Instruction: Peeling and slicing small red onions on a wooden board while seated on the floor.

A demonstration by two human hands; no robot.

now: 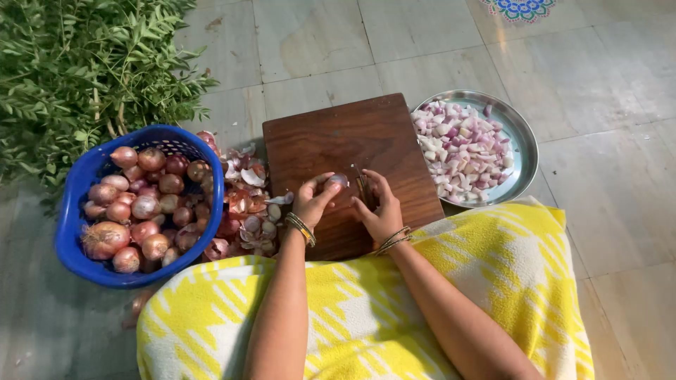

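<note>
Left hand (312, 203) clamped on a peeled onion (336, 181) over the wooden cutting board (331, 137), which lies on the tiled floor (620, 183); right hand (379, 207) closed on a knife (362, 188) just beside the onion; blue basket (74, 232) of unpeeled onions at left, peels (246, 211) between basket and board; steel plate (524, 151) of chopped onion at right; leafy green sprigs (77, 63) beyond the basket.

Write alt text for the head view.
A person's left hand holds a small onion on a wooden cutting board while the right hand grips a knife. A blue basket of onions sits left, a steel plate of chopped onion right.
</note>
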